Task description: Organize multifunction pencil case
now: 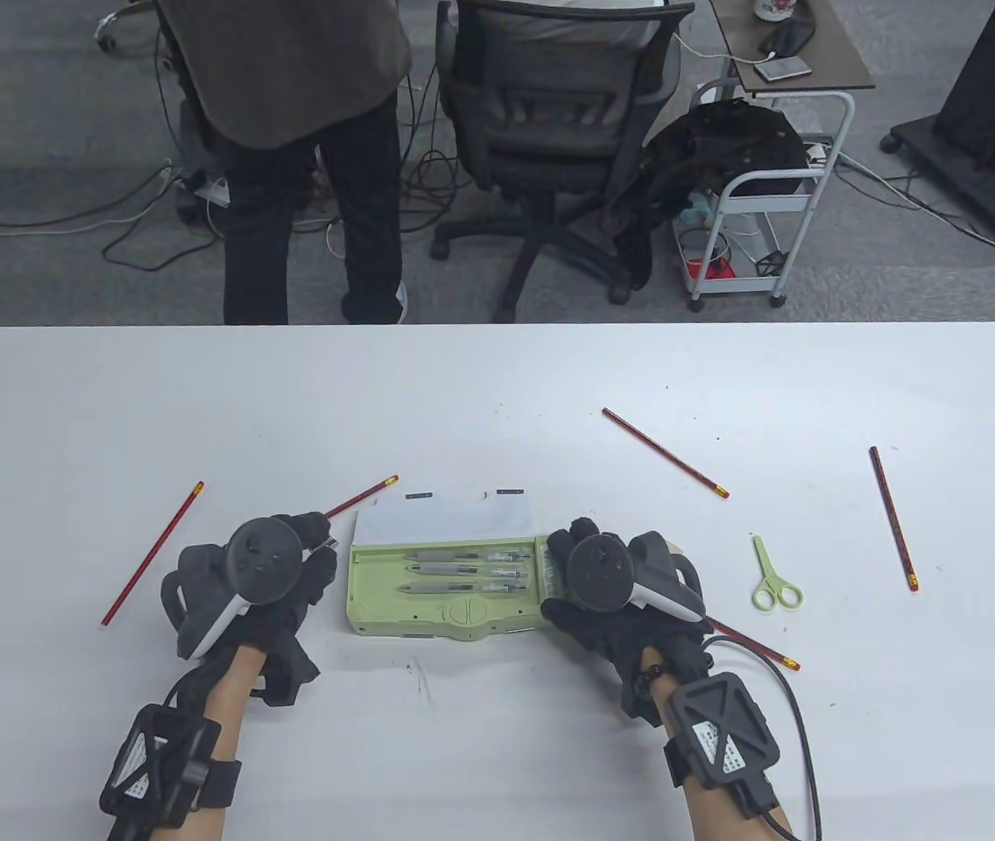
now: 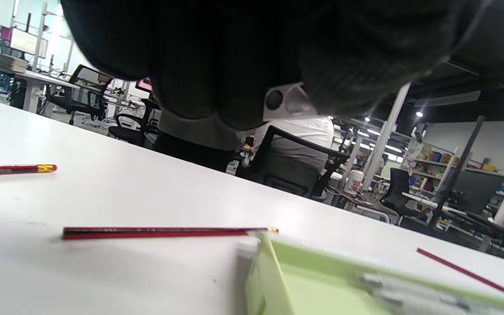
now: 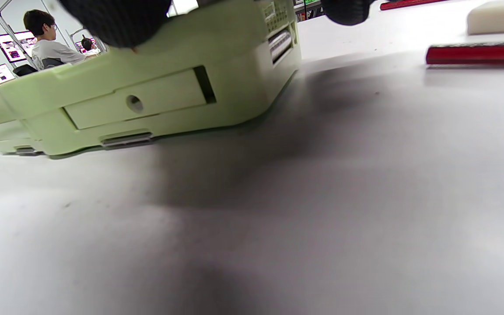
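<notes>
Pale green plastic forms the open pencil case [image 1: 445, 596], which lies on the white surface [image 1: 497, 394] between the two gloved hands, its white lid [image 1: 445, 521] folded back on the far side. Three pens [image 1: 462, 571] lie side by side in its tray.

At the case's right end, the right hand [image 1: 611, 587] has its fingers curled over the end wall; in the right wrist view black fingertips [image 3: 116, 17] sit on the top edge of the green shell [image 3: 147, 96], so this grip is closed on the case. A red pencil [image 1: 751, 644] pokes out from under this hand toward the near right.

Just off the case's left end is the left hand [image 1: 261, 578], with its fingers bunched round a small pale object [image 1: 325, 545] that is too hidden to name. The left wrist view shows only dark glove [image 2: 234, 57] above the case corner [image 2: 278, 271]. Whether this grip is truly closed on the object, I cannot tell.

Four more red pencils lie loose: one [image 1: 151, 554] far left, one [image 1: 362, 497] just beyond the left hand near the lid's corner, one [image 1: 666, 454] beyond the right hand, and one [image 1: 893, 517] far right. Small green scissors [image 1: 773, 578] rest shut, right of the right hand and apart from it.

Beyond the surface a person [image 1: 287, 158] stands beside a black office chair [image 1: 550, 131] and a white trolley [image 1: 769, 201].
</notes>
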Action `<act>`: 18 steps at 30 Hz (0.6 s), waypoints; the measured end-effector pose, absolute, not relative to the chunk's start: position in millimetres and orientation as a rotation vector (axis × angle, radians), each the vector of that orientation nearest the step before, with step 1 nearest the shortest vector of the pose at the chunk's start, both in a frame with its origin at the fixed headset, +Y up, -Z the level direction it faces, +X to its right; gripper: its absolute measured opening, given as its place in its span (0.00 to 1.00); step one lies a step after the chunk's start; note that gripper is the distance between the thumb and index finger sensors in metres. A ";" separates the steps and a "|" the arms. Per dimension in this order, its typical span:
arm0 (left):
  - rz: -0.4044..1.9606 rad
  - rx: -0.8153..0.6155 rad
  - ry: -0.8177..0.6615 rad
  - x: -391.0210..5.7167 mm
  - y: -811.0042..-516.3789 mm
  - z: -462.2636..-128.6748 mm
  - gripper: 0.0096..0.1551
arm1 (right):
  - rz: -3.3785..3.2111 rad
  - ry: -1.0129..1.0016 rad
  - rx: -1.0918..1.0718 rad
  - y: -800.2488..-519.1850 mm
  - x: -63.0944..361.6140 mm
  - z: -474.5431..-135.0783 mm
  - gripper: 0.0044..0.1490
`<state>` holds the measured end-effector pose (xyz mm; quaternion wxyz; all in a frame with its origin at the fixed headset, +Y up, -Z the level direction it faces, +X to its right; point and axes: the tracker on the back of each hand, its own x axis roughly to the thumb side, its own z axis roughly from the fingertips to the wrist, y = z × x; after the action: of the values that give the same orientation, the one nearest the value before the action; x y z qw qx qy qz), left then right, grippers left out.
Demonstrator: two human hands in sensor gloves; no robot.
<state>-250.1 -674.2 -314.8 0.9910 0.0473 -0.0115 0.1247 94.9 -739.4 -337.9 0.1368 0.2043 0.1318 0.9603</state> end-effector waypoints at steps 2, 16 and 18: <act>0.218 0.083 -0.038 -241.0 -681.2 -311.7 0.22 | 2.782 0.381 0.592 -739.3 94.9 -337.9 0.53; -0.037 0.099 -0.137 -192.7 -709.6 -302.5 0.22 | 2.782 0.381 0.597 -739.3 94.7 -337.8 0.53; -0.075 0.106 -0.143 -188.0 -711.3 -301.9 0.22 | 2.782 0.381 0.597 -739.3 94.7 -337.8 0.53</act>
<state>-188.0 -711.3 -301.9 0.9953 0.0528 -0.0715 -0.0375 94.7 -739.3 -337.8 0.1349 0.2061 0.1316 0.9602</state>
